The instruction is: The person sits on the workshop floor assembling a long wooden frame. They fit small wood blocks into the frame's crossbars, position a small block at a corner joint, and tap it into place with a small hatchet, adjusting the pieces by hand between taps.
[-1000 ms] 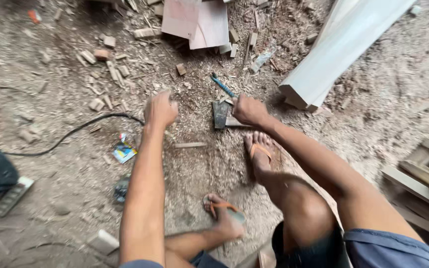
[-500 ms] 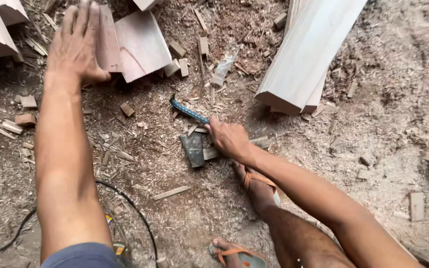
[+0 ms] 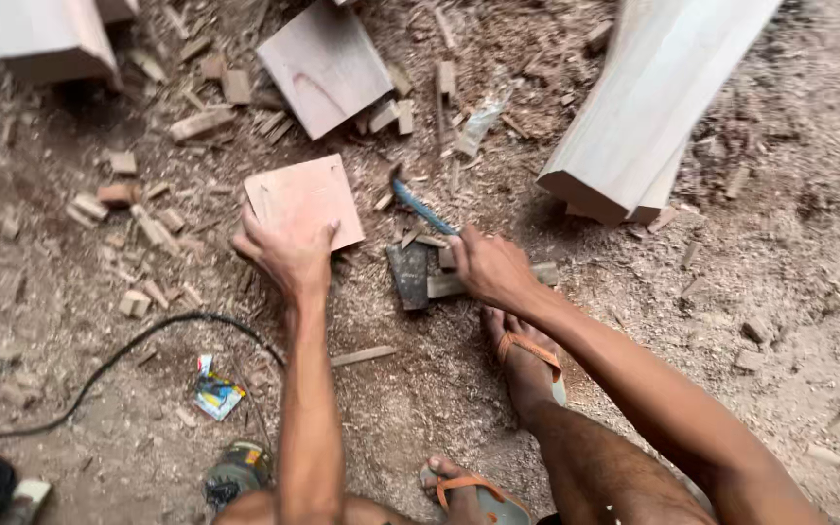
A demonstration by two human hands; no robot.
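My left hand (image 3: 289, 255) grips the near edge of a small square wooden board (image 3: 305, 194) lying flat on the sawdust floor. My right hand (image 3: 490, 269) is curled over the pale wooden handle (image 3: 444, 286) of a tool with a dark flat head (image 3: 408, 275), which rests on the ground just in front of my foot. A blue-handled tool (image 3: 422, 207) lies beyond the dark head, between the board and my right hand.
A larger square board (image 3: 328, 63) lies further off. A long pale moulded timber (image 3: 653, 107) slants at the right, another block (image 3: 46, 39) top left. Wood scraps litter the floor. A black cable (image 3: 148, 338), a colourful wrapper (image 3: 216, 395) and a power tool (image 3: 235, 472) lie near me.
My left hand was stretched far out to the boards; it has now come back toward me with a small square board. My right hand has stayed on the tool handle.
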